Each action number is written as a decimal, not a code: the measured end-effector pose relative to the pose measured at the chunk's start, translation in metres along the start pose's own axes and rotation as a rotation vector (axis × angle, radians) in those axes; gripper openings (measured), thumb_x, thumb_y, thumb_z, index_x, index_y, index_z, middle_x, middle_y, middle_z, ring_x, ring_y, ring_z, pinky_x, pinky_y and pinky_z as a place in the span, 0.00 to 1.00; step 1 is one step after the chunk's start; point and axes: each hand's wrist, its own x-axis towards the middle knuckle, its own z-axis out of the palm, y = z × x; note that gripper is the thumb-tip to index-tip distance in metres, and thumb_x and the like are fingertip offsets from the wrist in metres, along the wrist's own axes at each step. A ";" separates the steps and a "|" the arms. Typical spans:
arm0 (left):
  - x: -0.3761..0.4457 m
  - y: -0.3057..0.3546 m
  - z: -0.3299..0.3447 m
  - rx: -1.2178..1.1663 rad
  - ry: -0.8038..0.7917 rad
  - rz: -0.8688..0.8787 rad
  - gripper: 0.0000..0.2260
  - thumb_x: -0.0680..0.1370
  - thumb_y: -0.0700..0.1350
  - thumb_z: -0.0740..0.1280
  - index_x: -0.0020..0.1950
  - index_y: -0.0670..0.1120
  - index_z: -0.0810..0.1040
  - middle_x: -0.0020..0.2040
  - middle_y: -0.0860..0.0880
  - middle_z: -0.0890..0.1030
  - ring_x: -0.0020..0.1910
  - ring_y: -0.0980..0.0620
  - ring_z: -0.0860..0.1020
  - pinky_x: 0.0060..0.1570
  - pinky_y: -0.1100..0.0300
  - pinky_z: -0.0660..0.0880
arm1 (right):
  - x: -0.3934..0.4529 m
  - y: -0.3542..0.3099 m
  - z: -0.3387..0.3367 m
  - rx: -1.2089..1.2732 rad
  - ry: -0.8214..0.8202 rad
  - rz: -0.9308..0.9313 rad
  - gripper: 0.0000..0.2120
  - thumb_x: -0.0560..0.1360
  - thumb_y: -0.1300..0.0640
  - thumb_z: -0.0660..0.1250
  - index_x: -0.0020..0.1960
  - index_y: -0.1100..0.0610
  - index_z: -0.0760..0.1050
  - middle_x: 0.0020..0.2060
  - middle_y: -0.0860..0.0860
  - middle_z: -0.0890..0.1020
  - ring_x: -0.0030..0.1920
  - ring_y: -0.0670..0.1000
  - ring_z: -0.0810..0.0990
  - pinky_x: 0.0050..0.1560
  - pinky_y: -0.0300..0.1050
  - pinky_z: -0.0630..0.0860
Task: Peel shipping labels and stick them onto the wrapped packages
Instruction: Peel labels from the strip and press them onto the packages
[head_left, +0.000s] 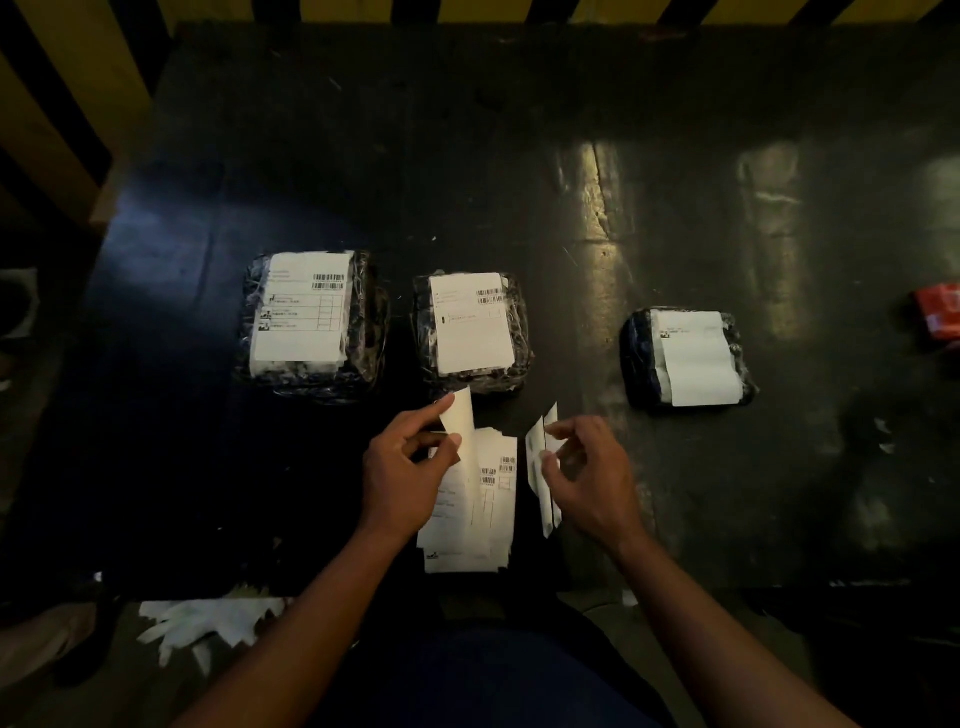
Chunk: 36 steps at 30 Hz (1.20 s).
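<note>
Your left hand (402, 467) pinches the backing (464, 421), right hand (587, 470) pinches the label (540, 467) w/ fingertips: pull apart slow, keep label flat, edges only.

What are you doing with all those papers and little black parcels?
A person is putting shipping labels on wrapped packages. Three packages on the dark table already wear a white label: the left package, the middle package and the right package. The left hand pinches a strip of paper above the pile of labels. The right hand pinches another strip. Torn scraps lie on the floor.
</note>
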 end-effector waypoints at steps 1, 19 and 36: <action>0.002 0.002 0.003 -0.003 0.002 0.008 0.21 0.77 0.31 0.72 0.67 0.48 0.81 0.56 0.48 0.82 0.48 0.51 0.85 0.47 0.58 0.84 | -0.003 -0.016 -0.002 0.063 -0.025 -0.036 0.13 0.74 0.59 0.75 0.56 0.51 0.78 0.50 0.44 0.79 0.45 0.42 0.80 0.43 0.38 0.80; 0.019 0.030 0.001 -0.048 0.067 -0.021 0.26 0.78 0.48 0.74 0.74 0.58 0.72 0.61 0.51 0.80 0.57 0.56 0.82 0.50 0.64 0.80 | 0.016 -0.082 -0.001 0.418 0.117 0.015 0.17 0.72 0.66 0.77 0.54 0.52 0.74 0.45 0.47 0.83 0.44 0.46 0.84 0.43 0.39 0.82; 0.029 0.032 0.000 -0.086 -0.037 0.003 0.23 0.76 0.33 0.74 0.65 0.53 0.78 0.44 0.48 0.84 0.46 0.51 0.85 0.51 0.54 0.84 | 0.044 -0.060 -0.014 0.383 0.103 0.129 0.08 0.75 0.64 0.75 0.51 0.54 0.86 0.48 0.45 0.87 0.48 0.44 0.85 0.49 0.41 0.84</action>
